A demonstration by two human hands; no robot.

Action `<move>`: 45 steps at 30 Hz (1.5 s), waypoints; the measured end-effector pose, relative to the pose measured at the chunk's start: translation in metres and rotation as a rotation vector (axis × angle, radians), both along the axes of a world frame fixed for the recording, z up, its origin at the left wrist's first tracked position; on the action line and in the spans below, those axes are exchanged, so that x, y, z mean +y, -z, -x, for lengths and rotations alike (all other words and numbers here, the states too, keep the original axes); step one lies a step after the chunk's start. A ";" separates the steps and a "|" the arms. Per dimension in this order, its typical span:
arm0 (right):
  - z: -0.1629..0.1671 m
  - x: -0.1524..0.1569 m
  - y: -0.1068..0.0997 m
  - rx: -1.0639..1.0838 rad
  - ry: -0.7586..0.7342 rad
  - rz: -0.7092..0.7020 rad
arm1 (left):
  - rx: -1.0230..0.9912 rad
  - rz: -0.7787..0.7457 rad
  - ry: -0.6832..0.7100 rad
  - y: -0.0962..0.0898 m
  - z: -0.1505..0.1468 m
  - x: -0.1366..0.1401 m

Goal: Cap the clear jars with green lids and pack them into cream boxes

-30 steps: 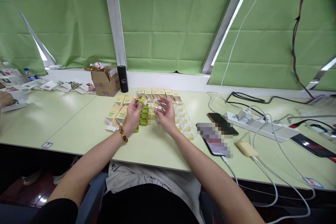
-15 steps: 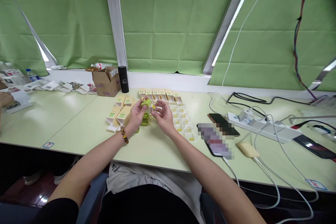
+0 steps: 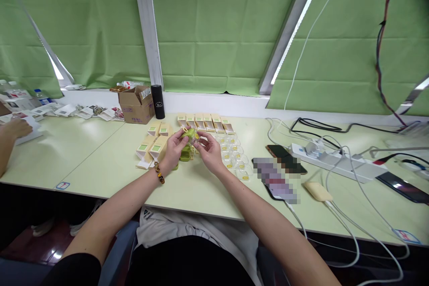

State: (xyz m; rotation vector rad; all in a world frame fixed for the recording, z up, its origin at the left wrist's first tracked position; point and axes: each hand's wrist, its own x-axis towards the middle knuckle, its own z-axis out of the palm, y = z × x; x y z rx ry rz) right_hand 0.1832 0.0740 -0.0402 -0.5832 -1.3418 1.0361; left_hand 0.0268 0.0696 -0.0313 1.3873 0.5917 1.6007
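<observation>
My left hand grips a small green case with a yellowish loop, held above the table. Closed on a clear plastic cover with a yellow label, my right hand holds it against the case's right side. Whether the two pieces are joined I cannot tell. Below the hands, another green case lies on the table, partly hidden. To the right are rows of clear plastic covers with yellow labels. Cream cartons lean to the left, and more cream boxes line the back.
A cardboard box and a black cylinder stand at the back left. On the right lie phones, a power strip, a cream charger and loose cables. Another person's hand is at the far left.
The clear cover and the green case, slightly apart before, now touch. At the far left, the other person's hand has reached further in.
</observation>
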 end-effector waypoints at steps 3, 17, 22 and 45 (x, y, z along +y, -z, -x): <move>0.000 0.000 -0.001 0.005 0.012 0.003 | 0.018 -0.042 -0.029 -0.002 0.000 -0.002; 0.000 -0.005 -0.004 -0.031 0.213 -0.138 | 0.127 -0.157 -0.248 -0.004 -0.010 -0.006; -0.003 -0.006 -0.006 -0.090 0.189 -0.217 | 0.015 -0.041 -0.163 0.000 -0.006 0.005; -0.007 -0.012 -0.011 -0.117 0.100 -0.184 | -0.130 0.162 0.137 -0.001 0.004 0.003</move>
